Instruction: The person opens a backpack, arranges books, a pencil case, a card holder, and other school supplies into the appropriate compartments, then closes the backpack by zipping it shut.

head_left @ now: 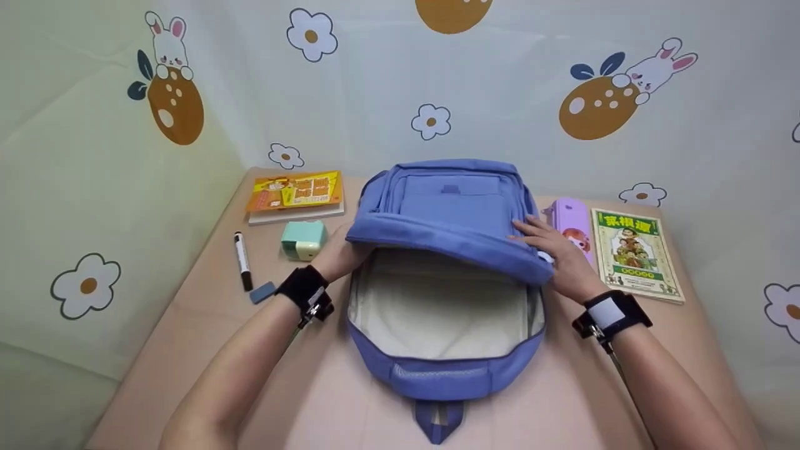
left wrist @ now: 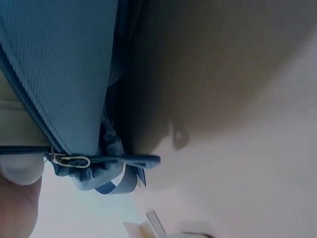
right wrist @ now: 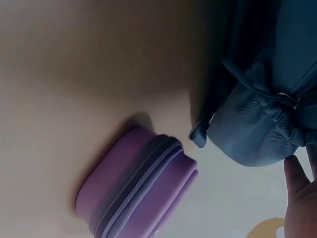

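A blue backpack (head_left: 450,380) lies on the table with its main compartment unzipped, the pale lining (head_left: 437,312) showing. Its front panel (head_left: 437,240) is folded up and back. My left hand (head_left: 345,255) grips the panel's left edge; most of its fingers are hidden behind the cloth. At the left wrist view's edge its thumb (left wrist: 20,198) lies by the zipper pull (left wrist: 72,161). My right hand (head_left: 562,259) holds the panel's right edge, fingers spread along the outside and thumb hidden. In the right wrist view two fingers (right wrist: 296,178) touch the gathered side pocket (right wrist: 257,134).
Left of the backpack lie an orange-yellow book (head_left: 297,190), a mint-green box-shaped item (head_left: 303,239), a black-and-white marker (head_left: 243,259) and a blue eraser (head_left: 262,292). To the right are a purple zipped pencil case (head_left: 567,215) and a green-and-cream booklet (head_left: 636,253). A patterned curtain (head_left: 375,94) hangs behind the table.
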Tool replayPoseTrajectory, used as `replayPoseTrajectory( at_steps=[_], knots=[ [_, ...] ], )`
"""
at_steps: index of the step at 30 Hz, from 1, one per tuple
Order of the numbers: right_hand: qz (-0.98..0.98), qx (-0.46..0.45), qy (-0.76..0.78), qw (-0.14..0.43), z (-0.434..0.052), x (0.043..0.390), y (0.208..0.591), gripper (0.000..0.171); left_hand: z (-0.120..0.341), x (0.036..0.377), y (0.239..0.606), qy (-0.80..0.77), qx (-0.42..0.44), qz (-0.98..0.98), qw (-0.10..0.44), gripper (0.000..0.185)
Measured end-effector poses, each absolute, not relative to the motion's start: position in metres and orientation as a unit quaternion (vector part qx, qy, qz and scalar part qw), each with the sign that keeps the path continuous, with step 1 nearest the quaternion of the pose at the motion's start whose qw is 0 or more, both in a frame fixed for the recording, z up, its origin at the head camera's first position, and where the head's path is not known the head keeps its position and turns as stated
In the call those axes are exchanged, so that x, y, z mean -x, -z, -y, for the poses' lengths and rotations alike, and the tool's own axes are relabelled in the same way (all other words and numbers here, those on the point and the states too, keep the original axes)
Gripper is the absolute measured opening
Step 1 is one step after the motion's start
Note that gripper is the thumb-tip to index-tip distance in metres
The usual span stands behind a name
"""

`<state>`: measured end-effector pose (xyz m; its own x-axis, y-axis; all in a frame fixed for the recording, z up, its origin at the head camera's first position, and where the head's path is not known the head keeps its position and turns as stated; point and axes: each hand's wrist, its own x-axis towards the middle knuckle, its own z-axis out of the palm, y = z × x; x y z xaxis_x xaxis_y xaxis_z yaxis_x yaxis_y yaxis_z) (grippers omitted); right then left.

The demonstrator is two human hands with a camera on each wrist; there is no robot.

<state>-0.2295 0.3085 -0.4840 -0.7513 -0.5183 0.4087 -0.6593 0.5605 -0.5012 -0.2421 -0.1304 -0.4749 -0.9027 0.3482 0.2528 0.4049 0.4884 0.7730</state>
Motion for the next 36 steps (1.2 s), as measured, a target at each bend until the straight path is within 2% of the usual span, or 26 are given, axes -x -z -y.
replayPoseTrajectory(
  at_steps=[5, 13, 18, 28, 36],
  knots=[
    [0.899, -0.254, -0.342, 0.1, -0.312, 0.234, 0.481, 0.032, 0.125, 0.249, 0.472, 0.495, 0.203, 0.845, 0.007, 0.073],
    [0.91, -0.07, -0.409, -0.015, -0.308, 0.239, 0.477, 0.052, 0.119, 0.26, 0.473, 0.59, 0.222, 0.776, -0.018, 0.074],
    [0.908, -0.044, -0.415, -0.035, -0.305, 0.245, 0.476, 0.053, 0.119, 0.261, 0.472, 0.609, 0.208, 0.764, -0.047, 0.074],
    [0.873, -0.022, -0.472, -0.123, -0.305, 0.256, 0.472, 0.08, 0.123, 0.258, 0.482, 0.585, 0.16, 0.786, -0.119, 0.081],
    [0.864, -0.016, -0.483, -0.139, -0.301, 0.258, 0.475, 0.086, 0.117, 0.258, 0.48, 0.606, 0.11, 0.782, -0.092, 0.079]
  ],
)
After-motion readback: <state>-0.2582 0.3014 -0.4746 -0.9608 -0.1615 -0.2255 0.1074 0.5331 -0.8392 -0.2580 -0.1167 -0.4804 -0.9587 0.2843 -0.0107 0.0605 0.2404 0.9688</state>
